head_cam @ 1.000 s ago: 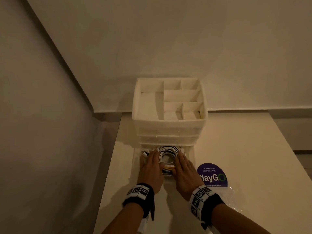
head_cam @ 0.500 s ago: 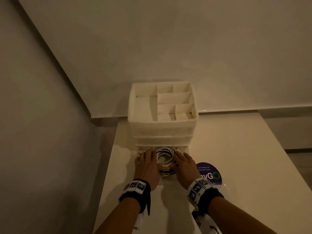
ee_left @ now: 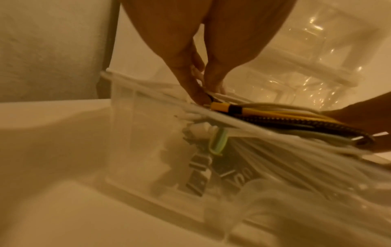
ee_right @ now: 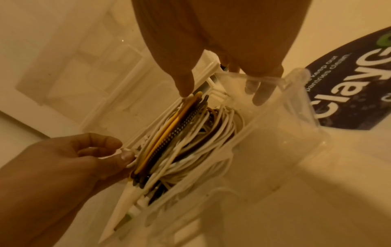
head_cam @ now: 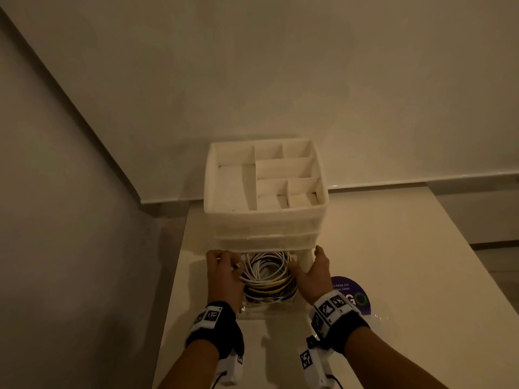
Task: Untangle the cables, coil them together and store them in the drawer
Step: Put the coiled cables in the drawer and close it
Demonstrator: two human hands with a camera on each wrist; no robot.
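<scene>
Nearest to us, our left hand (head_cam: 224, 272) and right hand (head_cam: 313, 272) flank the pulled-out clear drawer (head_cam: 254, 311), and the coil of cables (head_cam: 266, 276) lies between them inside it. The coil lies flat on the drawer floor, its ring open toward the ceiling and its longer stretch running from our wrists away toward the organizer. White loops make up the far part of the ring; yellow and dark strands bunch at the edge closest to our wrists.

In the right wrist view, the left hand's thumb (ee_right: 125, 156) and curled fingers pinch a white strand at the coil's left edge. The right hand has its thumb (ee_right: 184, 83) pressed on the coil's right side and its fingers (ee_right: 262, 95) wrapped down over the outside of the drawer wall, so it clasps that wall.

Just right of the right wrist a purple sticker (head_cam: 351, 293) sits on the table (head_cam: 407, 262).

Beyond our fingertips stands the white organizer (head_cam: 266, 220), the drawer coming out of its lowest level. Its top tray (head_cam: 265, 175) is split into several compartments.
</scene>
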